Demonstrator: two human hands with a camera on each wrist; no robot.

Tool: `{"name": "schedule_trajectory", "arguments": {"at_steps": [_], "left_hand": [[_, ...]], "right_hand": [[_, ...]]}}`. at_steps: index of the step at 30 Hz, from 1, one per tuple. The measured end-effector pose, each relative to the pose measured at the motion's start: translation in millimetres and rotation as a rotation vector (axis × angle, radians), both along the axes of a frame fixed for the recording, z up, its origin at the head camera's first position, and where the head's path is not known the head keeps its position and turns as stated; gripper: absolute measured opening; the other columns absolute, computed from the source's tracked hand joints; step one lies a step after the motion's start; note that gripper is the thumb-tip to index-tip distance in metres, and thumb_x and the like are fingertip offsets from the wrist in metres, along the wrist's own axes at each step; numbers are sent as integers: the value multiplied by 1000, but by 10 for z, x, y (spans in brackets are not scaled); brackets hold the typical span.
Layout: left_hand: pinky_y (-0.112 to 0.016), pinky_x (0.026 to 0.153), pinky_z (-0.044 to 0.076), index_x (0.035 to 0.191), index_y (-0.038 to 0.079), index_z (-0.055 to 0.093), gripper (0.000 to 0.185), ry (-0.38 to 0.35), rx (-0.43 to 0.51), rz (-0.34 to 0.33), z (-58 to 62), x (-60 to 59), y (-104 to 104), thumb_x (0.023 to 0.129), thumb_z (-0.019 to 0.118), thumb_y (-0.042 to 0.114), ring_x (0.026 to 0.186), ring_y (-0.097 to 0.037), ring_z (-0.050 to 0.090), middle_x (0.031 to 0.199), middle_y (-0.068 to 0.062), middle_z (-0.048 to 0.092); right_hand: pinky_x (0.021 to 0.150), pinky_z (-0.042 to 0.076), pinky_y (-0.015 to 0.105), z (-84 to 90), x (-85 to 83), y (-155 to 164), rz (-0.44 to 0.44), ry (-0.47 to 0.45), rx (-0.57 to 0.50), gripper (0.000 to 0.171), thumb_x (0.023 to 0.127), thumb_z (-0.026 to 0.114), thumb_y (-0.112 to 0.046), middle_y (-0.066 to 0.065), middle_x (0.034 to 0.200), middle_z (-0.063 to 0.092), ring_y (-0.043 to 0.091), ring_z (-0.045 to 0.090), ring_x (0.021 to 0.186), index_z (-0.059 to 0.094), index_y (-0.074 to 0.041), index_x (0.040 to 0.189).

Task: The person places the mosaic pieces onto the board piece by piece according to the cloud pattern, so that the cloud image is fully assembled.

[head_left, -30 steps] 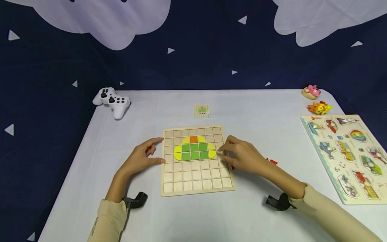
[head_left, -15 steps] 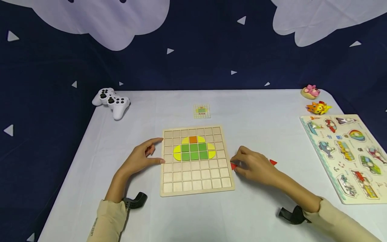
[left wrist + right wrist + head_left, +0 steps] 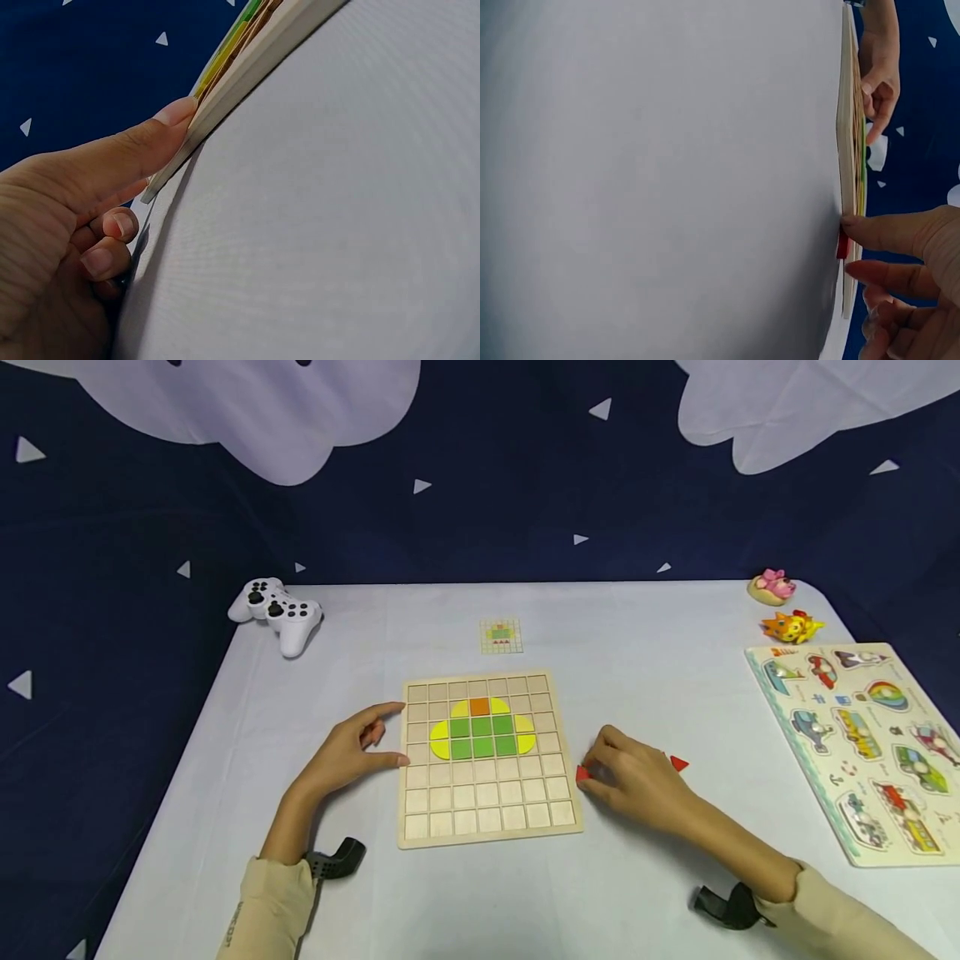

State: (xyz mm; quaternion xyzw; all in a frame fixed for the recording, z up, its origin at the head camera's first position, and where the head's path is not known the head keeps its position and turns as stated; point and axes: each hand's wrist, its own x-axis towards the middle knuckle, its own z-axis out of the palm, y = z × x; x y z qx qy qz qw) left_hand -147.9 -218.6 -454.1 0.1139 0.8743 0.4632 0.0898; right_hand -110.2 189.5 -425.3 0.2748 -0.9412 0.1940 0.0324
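Note:
A square wooden grid board (image 3: 491, 843) lies on the table with green squares (image 3: 482, 737), yellow rounded pieces (image 3: 440, 740) and an orange square (image 3: 479, 707) set in its cells. My left hand (image 3: 352, 746) rests at its left edge, index finger and thumb extended and touching the rim. In the left wrist view the thumb (image 3: 142, 150) lies against the board's side. Just off the right edge, my right hand (image 3: 637, 781) has thumb and index finger around a red triangle piece (image 3: 582, 774). Another red triangle (image 3: 678, 763) shows behind that hand, which may hide more.
A small pattern card (image 3: 501, 636) lies beyond the board. A white game controller (image 3: 279, 612) sits at the back left. On the right are a picture puzzle board (image 3: 862, 752), an orange-yellow toy figure (image 3: 792, 627) and a pink toy (image 3: 772, 587).
My right hand has moved right and toward me, from above the board's right edge to the red triangle beside it. The left hand and the board have stayed put.

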Motion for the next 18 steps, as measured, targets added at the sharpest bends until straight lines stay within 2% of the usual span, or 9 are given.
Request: {"name": "schedule_trajectory", "arguments": {"at_steps": [4,8,13,18], "left_hand": [[-27,72,32,140,5,54,78,-5,0,2,6,0,1,72,89,21,74,-13,37,79,-4,41],[-28,72,32,140,5,53,78,-11,-3,1,19,-2,9,73,89,22,74,-14,38,80,-4,41],[-28,72,32,140,5,53,78,-14,-8,-1,31,-2,7,73,89,23,74,-14,38,80,-3,40],[-28,73,32,140,5,53,78,-15,-18,2,19,-1,-5,74,89,23,73,-12,37,79,-2,39]], "right_hand": [[58,44,23,-13,-23,38,36,-13,-20,22,76,84,-15,-7,90,54,4,53,71,77,-11,96],[59,44,22,-34,-33,74,81,5,-44,21,75,85,-12,-7,91,54,4,55,73,77,-12,95],[57,45,20,-62,-43,96,148,110,-55,19,72,86,-10,-7,89,54,2,52,69,76,-8,88],[54,43,18,-77,-64,109,186,185,-55,15,72,85,-14,-7,86,52,0,47,66,75,-10,81]]}}
